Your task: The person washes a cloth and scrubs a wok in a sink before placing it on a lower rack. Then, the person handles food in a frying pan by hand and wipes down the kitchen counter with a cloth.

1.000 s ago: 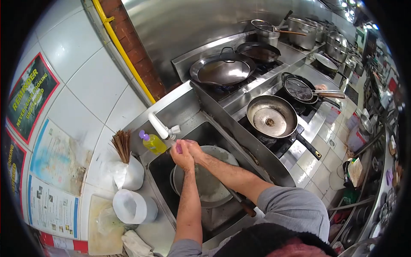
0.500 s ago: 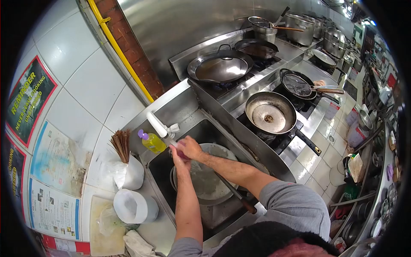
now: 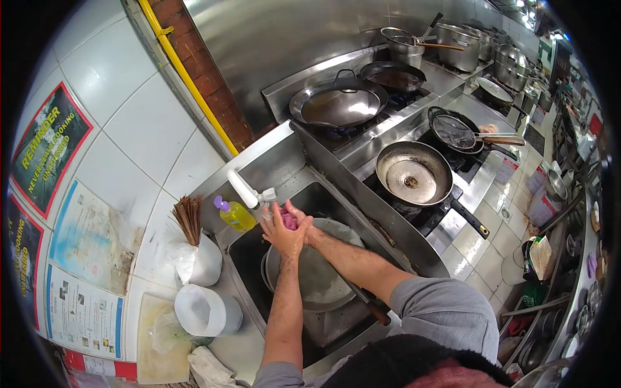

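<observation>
Where left hand (image 3: 283, 234), fingers spread, meets right hand (image 3: 300, 224) (closure partly hidden, cannot tell): pink item (image 3: 289, 221) between both, near faucet (image 3: 243, 189), above sink basin (image 3: 248, 256).

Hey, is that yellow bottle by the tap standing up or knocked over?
Standing up: the yellow bottle rests beside the tap with its purple pump at the top, above the body.

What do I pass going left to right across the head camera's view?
REMINDER poster, bundle of sticks, yellow pump bottle, left hand and right hand close together, light-centred frying pan.
</observation>
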A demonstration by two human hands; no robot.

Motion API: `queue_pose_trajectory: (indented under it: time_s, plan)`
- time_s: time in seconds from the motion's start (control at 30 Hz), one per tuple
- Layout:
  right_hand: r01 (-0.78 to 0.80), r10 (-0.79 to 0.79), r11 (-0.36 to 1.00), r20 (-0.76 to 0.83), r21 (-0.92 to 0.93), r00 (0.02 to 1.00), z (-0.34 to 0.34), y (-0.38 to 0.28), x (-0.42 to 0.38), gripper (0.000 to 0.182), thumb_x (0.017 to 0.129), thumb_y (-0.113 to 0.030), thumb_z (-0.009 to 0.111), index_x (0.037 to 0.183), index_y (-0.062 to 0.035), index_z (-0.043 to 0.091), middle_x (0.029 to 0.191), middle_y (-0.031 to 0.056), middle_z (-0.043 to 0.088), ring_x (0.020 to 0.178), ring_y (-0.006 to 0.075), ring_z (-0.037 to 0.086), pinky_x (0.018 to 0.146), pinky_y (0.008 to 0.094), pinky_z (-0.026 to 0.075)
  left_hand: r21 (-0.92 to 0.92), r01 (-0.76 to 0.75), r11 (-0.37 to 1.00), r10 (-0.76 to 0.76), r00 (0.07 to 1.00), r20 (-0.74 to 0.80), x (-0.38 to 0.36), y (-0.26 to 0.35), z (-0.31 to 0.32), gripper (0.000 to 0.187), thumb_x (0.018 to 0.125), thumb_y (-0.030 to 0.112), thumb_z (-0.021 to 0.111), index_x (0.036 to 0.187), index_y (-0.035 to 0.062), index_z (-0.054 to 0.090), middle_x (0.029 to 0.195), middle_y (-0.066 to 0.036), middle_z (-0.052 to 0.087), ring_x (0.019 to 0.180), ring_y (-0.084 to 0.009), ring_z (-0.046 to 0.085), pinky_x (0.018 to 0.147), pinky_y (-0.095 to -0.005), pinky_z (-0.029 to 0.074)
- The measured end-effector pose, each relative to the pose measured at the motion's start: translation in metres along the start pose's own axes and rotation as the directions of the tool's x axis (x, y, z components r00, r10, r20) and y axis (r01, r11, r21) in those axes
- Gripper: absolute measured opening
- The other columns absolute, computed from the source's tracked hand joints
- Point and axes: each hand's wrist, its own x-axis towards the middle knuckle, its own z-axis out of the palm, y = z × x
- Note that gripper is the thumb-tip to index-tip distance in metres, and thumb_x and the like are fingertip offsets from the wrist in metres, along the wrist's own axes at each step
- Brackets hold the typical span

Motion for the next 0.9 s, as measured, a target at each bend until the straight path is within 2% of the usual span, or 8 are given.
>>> queue_pose_trajectory:
  time_s: [0.27,0.33,0.37,0.53,0.57,0.73,0.87,0.9]
  plan:
    - [-0.003,-0.236,0.885,-0.454,-0.466,0.859,-0.015,0.027,0.021,0.025,0.083,-0.031,0.057,0.085,-0.0070,0.063,0.080,0.0055,0.062,0.068,0.0161,0.059,0.062,0.0317,0.048,-0.322,0.607,0.726,-0.627,0.778,0.053,-0.004,-0.017,0.016,0.035,0.085,0.033,0.053,0.081,-0.0009,0.060,0.075,-0.016,0.061,0.069,-0.0269,0.059,0.065,-0.0346,0.046]
    - [-0.123,-0.476,0.462,-0.362,-0.879,0.801,-0.024,0.028,0.026,0.027,0.080,-0.032,0.059,0.083,-0.0050,0.063,0.080,0.0113,0.061,0.071,0.0204,0.060,0.065,0.0332,0.048,-0.252,0.492,0.834,-0.500,0.865,0.035,-0.006,-0.032,0.014,0.041,0.087,0.035,0.049,0.087,-0.0047,0.059,0.075,-0.015,0.064,0.067,-0.0248,0.061,0.061,-0.0360,0.046]
    - [-0.123,-0.476,0.463,-0.363,-0.878,0.801,-0.029,0.031,0.026,0.027,0.080,-0.032,0.059,0.083,-0.0050,0.063,0.080,0.0113,0.061,0.071,0.0204,0.060,0.065,0.0332,0.048,-0.502,0.683,0.531,-0.733,0.667,0.132,-0.009,-0.032,0.022,0.035,0.086,0.029,0.048,0.081,-0.0043,0.057,0.076,-0.013,0.062,0.068,-0.0232,0.060,0.062,-0.0358,0.045]
    - [-0.158,-0.598,-0.343,0.086,-0.926,0.796,-0.037,0.036,0.019,0.026,0.080,-0.031,0.057,0.084,-0.0056,0.059,0.081,0.0137,0.059,0.075,0.0335,0.058,0.066,0.0407,0.048,-0.749,0.659,-0.069,-0.736,0.474,0.484,-0.030,-0.062,0.036,0.024,0.084,0.024,0.047,0.078,0.0027,0.057,0.080,-0.009,0.059,0.073,-0.0240,0.059,0.066,-0.0352,0.048]
    - [-0.156,-0.600,-0.342,0.087,-0.926,0.796,-0.041,0.035,0.016,0.026,0.080,-0.031,0.057,0.084,-0.0056,0.059,0.081,0.0137,0.059,0.075,0.0335,0.058,0.066,0.0407,0.048,-0.714,0.620,-0.325,-0.630,0.421,0.652,-0.031,-0.060,0.033,0.021,0.083,0.023,0.046,0.079,0.0053,0.057,0.083,-0.008,0.058,0.077,-0.0244,0.059,0.069,-0.0350,0.048]
    - [0.079,-0.275,-0.535,0.262,-0.841,0.925,-0.035,0.019,0.005,0.031,0.083,-0.033,0.055,0.096,-0.0060,0.061,0.078,0.0103,0.052,0.071,0.0329,0.058,0.074,0.0375,0.048,-0.593,0.696,-0.404,-0.468,0.400,0.788,-0.043,-0.073,0.027,0.037,0.084,0.046,0.050,0.092,0.0109,0.057,0.093,-0.006,0.059,0.089,-0.0222,0.057,0.079,-0.0375,0.046]
    - [-0.062,-0.499,-0.096,-0.006,-0.993,0.867,-0.044,0.016,0.030,0.033,0.084,-0.035,0.055,0.101,-0.0081,0.061,0.086,0.0080,0.056,0.076,0.0239,0.059,0.073,0.0336,0.048,-0.678,0.660,-0.325,-0.537,0.461,0.706,-0.021,-0.006,-0.010,0.055,0.080,0.063,0.046,0.101,0.0127,0.058,0.099,-0.007,0.060,0.095,-0.0222,0.056,0.083,-0.0384,0.045]
    - [-0.023,-0.323,0.337,-0.139,-0.941,0.936,-0.032,0.009,0.026,0.033,0.085,-0.036,0.055,0.104,-0.0098,0.060,0.093,0.0077,0.056,0.081,0.0215,0.058,0.074,0.0330,0.047,-0.682,0.651,-0.333,-0.508,0.485,0.712,-0.028,-0.026,0.002,0.045,0.084,0.049,0.052,0.106,0.0092,0.056,0.101,-0.006,0.059,0.094,-0.0200,0.057,0.080,-0.0355,0.046]
